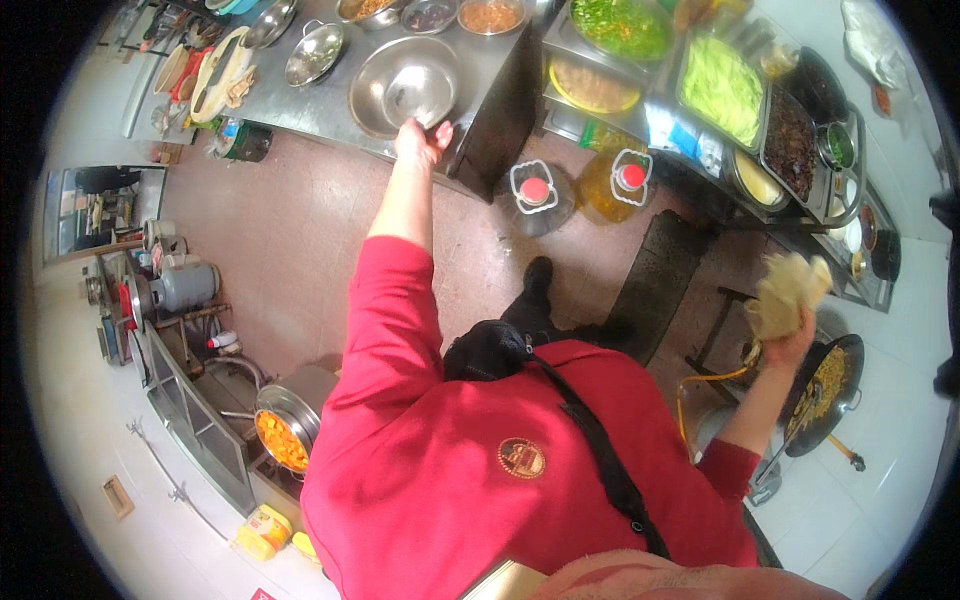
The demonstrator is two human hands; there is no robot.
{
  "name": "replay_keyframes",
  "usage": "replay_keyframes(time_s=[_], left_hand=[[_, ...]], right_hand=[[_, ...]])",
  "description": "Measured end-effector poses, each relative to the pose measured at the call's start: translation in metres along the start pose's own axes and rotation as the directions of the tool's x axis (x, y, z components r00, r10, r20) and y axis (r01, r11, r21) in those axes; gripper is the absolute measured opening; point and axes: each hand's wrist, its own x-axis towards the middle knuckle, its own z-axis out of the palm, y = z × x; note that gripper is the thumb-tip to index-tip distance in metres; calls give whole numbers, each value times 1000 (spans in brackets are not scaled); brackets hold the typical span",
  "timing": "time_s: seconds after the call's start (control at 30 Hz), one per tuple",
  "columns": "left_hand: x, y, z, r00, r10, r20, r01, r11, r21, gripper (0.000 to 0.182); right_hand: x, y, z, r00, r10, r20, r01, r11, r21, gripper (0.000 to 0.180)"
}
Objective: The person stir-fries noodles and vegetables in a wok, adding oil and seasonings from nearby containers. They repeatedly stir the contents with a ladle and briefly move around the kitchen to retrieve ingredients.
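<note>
My left hand [424, 142] is at the near rim of a wide, shallow stainless-steel bowl [367, 97] on the metal counter [300, 112]; its thumb and fingers grip that rim. Only a small dark mark shows on the bowl's bottom. Out to the right, my right hand [791, 341] holds a bunched, pale yellowish cloth [787, 296], slightly blurred. Just beyond that hand is a dark wok [825, 394] with chopped yellow-green food in it and a utensil resting inside. A metal colander [315, 56] stands left of the bowl.
Two large bottles with red caps, one dark [534, 199] and one amber [616, 184], stand on the floor. Trays of shredded green vegetable [721, 90] and dark food [789, 142] are at upper right. A pot of orange chunks [289, 431] and a grey gas cylinder [187, 287] are left.
</note>
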Motion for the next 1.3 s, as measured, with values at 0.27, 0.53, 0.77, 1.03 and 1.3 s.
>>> replay_keyframes(time_s=[0.27, 0.53, 0.77, 1.03, 1.3], left_hand=[[-173, -47, 1, 925, 6, 381, -269, 718, 642, 48], [-267, -105, 27, 823, -338, 456, -168, 621, 765, 61], [-266, -137, 37, 842, -280, 461, -302, 463, 833, 66], [-269, -117, 46, 860, -250, 446, -292, 474, 830, 63], [-162, -35, 8, 959, -62, 278, -110, 819, 563, 46]], right_hand=[[-26, 98, 240, 627, -330, 706, 752, 492, -438, 32], [-4, 168, 272, 419, -94, 903, 681, -625, -382, 29], [-7, 193, 216, 769, 377, 517, 455, 245, -856, 29], [7, 192, 240, 515, 563, 647, 278, 604, -747, 25], [25, 123, 185, 777, 200, 597, -153, 980, -130, 50]])
